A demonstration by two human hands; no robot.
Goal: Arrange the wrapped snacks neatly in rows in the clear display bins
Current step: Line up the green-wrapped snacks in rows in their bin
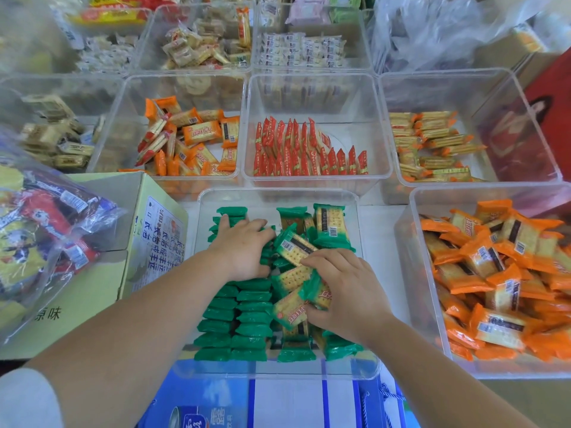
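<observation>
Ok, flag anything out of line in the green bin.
The green packs on the right side of the bin lie loose and crooked, some flat, some tilted across each other. The two left rows stand on edge in line.

Two hands [244,248] [346,291], one cardboard box [160,236]

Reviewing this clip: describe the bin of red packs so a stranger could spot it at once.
Start at the nearest clear bin, full of green packs. The red-pack bin sits directly behind it. Its red packs stand on edge in rows; the left bin and right bin hold orange-trimmed packs.
</observation>
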